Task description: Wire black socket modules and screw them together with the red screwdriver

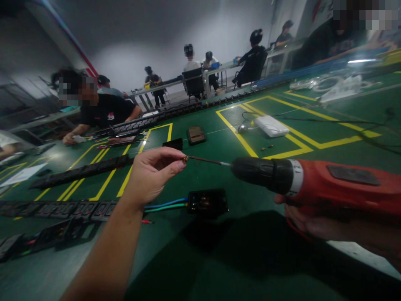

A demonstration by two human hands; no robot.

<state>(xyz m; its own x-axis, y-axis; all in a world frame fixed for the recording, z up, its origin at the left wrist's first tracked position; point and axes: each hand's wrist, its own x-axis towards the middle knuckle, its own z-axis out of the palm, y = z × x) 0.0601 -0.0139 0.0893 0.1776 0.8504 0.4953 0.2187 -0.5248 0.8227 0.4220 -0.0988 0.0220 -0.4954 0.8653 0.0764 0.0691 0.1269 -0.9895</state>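
My right hand [300, 219] is wrapped round the grip of a red and black cordless drill [344, 179], which points left. From its chuck a long thin driver bit [206, 161] reaches to my left hand [156, 171]. There, thumb and forefinger pinch a small brass-coloured screw [186, 159] at the bit's tip. Whether the bit sits in the screw head is too small to tell. Below the bit, on the green table, lies a black rectangular box [208, 202] with shiny contents. Blue and green wires [166, 206] run from its left side under my left wrist.
Beyond my hands lie a dark square part [196, 135] and a white box [272, 126] with a cable. Small brass pieces [267, 147] rest near it. Rows of black modules [78, 171] stretch along the left. A co-worker [106, 108] sits across the table; others sit farther back.
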